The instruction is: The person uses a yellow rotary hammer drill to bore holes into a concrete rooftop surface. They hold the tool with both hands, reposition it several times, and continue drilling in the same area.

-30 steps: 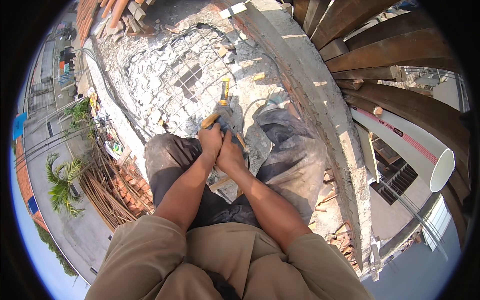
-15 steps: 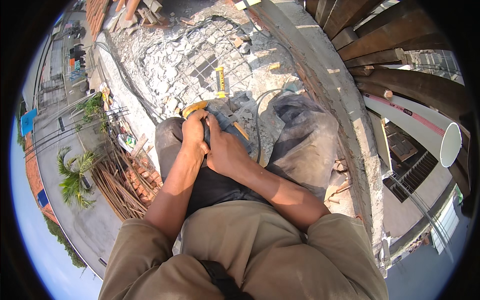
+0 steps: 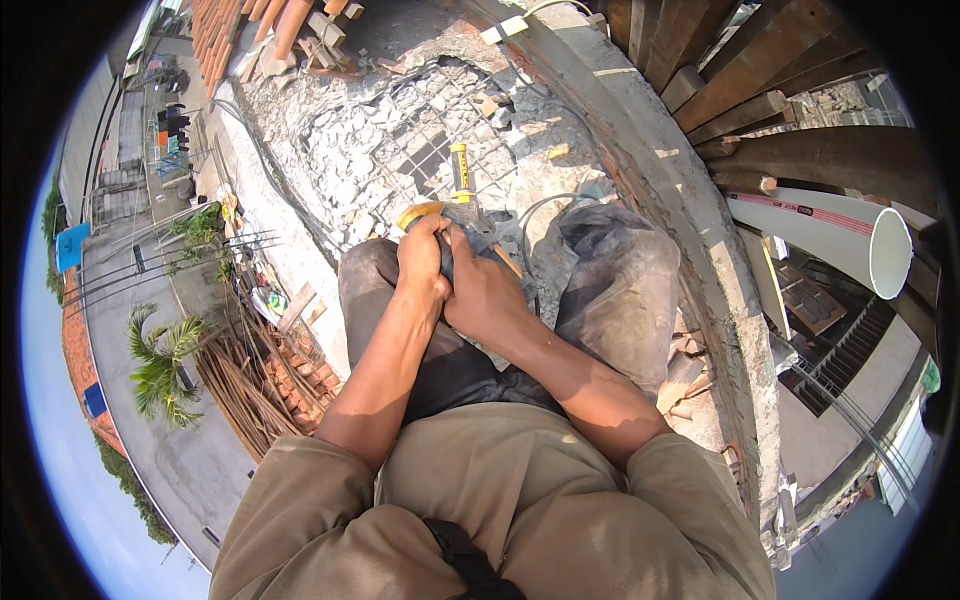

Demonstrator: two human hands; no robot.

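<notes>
Left hand (image 3: 420, 260) and right hand (image 3: 487, 295) both curled closed round power tool (image 3: 420, 213), between the knees (image 3: 369, 280). Surface: broken concrete (image 3: 350, 150), steel mesh (image 3: 427, 161) exposed. Outdoors: orange tiles (image 3: 214, 38) upper left, palm (image 3: 165, 372) left, wooden beams (image 3: 770, 60) and white pipe (image 3: 822, 226) right.

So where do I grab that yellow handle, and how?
Probably wrapped round its middle, coming from the right: the yellow handle is slim, straight and points away from the person. The round yellow part lies to its left; the left hand and right hand are nearer the person.
</notes>
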